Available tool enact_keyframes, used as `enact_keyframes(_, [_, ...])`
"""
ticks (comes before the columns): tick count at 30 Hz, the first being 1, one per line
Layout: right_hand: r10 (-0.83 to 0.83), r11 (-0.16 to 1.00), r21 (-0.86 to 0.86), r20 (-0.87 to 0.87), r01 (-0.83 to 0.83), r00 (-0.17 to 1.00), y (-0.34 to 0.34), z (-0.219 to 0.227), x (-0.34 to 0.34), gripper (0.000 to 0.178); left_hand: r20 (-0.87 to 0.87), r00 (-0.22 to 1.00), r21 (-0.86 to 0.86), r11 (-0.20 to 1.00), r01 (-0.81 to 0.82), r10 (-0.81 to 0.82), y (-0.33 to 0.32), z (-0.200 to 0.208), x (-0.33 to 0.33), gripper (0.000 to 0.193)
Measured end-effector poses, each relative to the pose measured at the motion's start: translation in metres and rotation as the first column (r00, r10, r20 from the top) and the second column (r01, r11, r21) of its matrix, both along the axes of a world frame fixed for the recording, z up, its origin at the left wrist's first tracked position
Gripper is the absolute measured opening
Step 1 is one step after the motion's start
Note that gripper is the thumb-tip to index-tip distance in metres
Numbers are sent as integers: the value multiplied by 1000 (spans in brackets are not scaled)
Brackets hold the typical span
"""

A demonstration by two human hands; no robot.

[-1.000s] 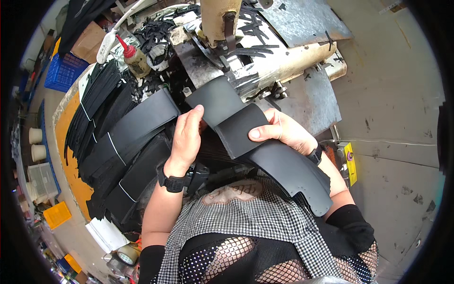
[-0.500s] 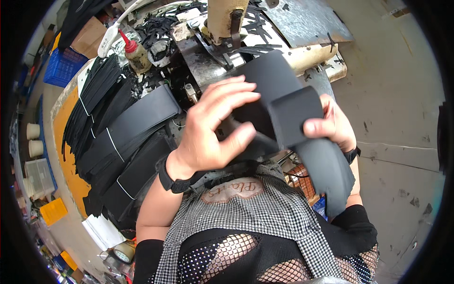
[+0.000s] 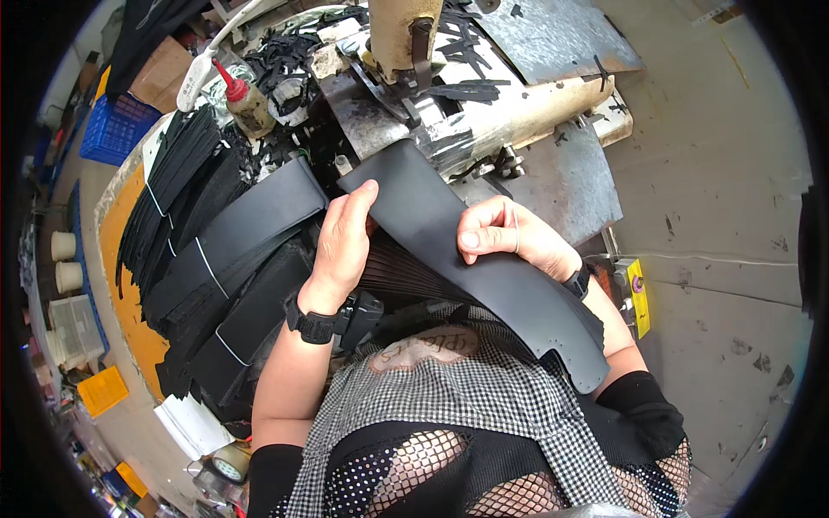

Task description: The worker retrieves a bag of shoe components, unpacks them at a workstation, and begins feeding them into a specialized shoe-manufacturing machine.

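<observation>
A long stack of black, leather-like strips [image 3: 432,211] slants across my front, its upper end by the machine and its rounded, punched lower end over my right forearm. My left hand [image 3: 341,246] holds the stack's left edge near the upper end, with its lower fingers partly hidden. On the far side, my right hand [image 3: 518,237] has curled fingers and thumb closed at the stack's edge around mid-length. The layered edges of the strips fan out below, between my hands. Black bands circle both wrists.
Bundled black strips [image 3: 233,220] tied with white cord lie on the bench to the left. Ahead stands a cream machine [image 3: 401,39] with a cylindrical arm [image 3: 544,108]. A red-tipped bottle [image 3: 246,104] stands near black scraps [image 3: 289,52]; a blue crate [image 3: 117,125] sits far left.
The folded-over piece now lies extended along the stack. My left hand has come down onto its left edge, and my right hand has moved left along it.
</observation>
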State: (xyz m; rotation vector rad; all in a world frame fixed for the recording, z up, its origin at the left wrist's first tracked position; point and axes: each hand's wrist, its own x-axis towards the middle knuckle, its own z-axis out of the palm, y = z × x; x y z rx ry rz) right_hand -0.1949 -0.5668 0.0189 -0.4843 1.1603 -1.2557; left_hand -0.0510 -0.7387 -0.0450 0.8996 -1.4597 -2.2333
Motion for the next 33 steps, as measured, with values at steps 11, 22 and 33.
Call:
enact_keyframes(11, [-92,994,72,75,86,993,-10,7,-6,20,-84,996,129,992,1,10,-10,15,-16,27])
enact_keyframes(22, [26,994,21,-999,-106,43,21,88,-16,9,-386,800,45,857,514,-460,46,79,-35,61])
enact_keyframes(33, [48,939,258,-750,-226,-660,30,44,60,18,-571,751,326,748,578,-331,57,50,-52,81])
